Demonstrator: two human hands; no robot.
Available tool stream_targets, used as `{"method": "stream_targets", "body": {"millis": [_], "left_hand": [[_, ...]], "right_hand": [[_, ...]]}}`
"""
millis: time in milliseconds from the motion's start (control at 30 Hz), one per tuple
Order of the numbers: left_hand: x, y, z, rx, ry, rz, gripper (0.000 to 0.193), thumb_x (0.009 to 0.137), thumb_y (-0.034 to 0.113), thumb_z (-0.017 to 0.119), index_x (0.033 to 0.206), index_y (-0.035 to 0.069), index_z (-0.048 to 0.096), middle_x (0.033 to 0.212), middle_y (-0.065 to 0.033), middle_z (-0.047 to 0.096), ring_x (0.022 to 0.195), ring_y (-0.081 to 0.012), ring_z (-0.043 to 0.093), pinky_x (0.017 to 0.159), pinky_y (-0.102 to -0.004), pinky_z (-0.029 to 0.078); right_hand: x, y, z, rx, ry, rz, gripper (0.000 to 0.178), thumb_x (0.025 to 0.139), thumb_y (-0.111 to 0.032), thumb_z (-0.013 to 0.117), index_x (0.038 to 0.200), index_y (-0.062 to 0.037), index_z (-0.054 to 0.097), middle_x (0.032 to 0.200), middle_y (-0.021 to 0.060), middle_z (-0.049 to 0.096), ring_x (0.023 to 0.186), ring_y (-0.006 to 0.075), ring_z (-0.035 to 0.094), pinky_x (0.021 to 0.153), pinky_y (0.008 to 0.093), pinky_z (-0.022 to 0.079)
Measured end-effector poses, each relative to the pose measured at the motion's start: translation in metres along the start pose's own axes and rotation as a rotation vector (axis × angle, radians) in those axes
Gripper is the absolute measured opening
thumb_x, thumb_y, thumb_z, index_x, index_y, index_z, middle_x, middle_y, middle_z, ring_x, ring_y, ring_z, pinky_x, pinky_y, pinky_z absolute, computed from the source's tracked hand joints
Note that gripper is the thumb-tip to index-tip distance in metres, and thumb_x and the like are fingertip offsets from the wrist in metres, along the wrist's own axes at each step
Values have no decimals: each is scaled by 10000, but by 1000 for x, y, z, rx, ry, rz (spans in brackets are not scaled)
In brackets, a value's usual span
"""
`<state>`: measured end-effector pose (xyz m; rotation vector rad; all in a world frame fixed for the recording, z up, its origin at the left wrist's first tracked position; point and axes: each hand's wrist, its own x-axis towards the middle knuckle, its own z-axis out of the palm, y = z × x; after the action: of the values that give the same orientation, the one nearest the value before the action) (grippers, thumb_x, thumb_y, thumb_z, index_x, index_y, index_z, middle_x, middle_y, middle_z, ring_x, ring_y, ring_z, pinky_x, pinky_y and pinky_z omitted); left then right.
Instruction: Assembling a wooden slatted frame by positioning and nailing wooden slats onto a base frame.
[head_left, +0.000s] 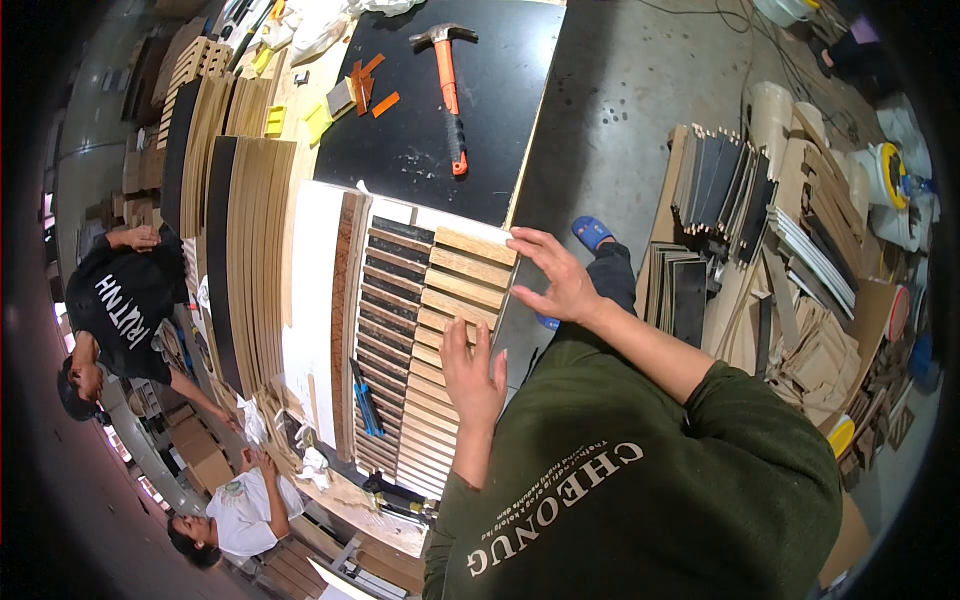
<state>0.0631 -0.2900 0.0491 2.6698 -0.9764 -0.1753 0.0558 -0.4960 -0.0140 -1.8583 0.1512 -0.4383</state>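
A panel of pale wooden slats (465, 272) lies in front of me, the slats set side by side with narrow dark gaps. My left hand (474, 378) rests on the slats near their middle, its fingers stretched out and holding nothing. At the panel's far right corner, my right hand (558, 280) is spread with thumb and fingers apart, fingertips at the edge. Alongside the pale slats runs a row of dark strips (388, 300). A blue-handled tool (366, 402) lies across the dark strips; its exact kind is unclear.
A claw hammer (447, 85) with an orange and black handle lies on a black board (400, 150). Orange scraps (362, 88) are beside it. Board stacks (258, 260) stand left; two people (130, 310) work beyond. More strips (715, 190) lie right.
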Motion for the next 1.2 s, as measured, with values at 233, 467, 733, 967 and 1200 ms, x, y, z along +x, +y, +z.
{"method": "stream_targets", "body": {"millis": [233, 467, 733, 967, 1200], "left_hand": [[0, 2, 0, 20, -8, -2, 537, 757, 169, 663, 1254, 62, 491, 1323, -248, 390, 1198, -446, 383, 995, -516, 325], [6, 0, -1, 29, -11, 0, 510, 758, 164, 659, 1235, 63, 510, 1318, -245, 396, 1200, -438, 384, 995, -513, 328], [-6, 0, -3, -60, 47, -108, 543, 749, 150, 681, 1256, 67, 505, 1313, -223, 412, 1190, -411, 408, 991, -453, 355], [-104, -60, -33, -213, 515, -690, 509, 789, 132, 628, 1272, 59, 486, 1322, -175, 452, 1261, -332, 383, 1048, -418, 291], [-391, -130, -24, 335, 914, -1402, 363, 762, 55, 671, 1079, -62, 538, 983, -177, 585, 976, -305, 551, 856, -422, 446]], "right_hand": [[-1, -1, -1, 9, 3, -3, 621, 659, -108, 733, 1231, -78, 492, 1261, 128, 481, 1146, 305, 498, 941, 370, 435], [2, 1, 0, -3, 12, -4, 621, 660, -113, 733, 1231, -79, 491, 1260, 133, 479, 1142, 308, 499, 938, 370, 437], [11, -9, -1, -119, -127, -42, 578, 678, -142, 715, 1212, -68, 507, 1260, 162, 494, 1167, 330, 483, 978, 402, 394], [7, 1, -31, -241, -140, -152, 494, 770, -50, 615, 1251, -25, 504, 1264, 173, 503, 1177, 308, 475, 998, 380, 348], [19, -15, 12, -173, -243, 57, 307, 805, -125, 666, 1094, -34, 616, 1076, 124, 629, 1035, 230, 577, 920, 320, 416]]}}
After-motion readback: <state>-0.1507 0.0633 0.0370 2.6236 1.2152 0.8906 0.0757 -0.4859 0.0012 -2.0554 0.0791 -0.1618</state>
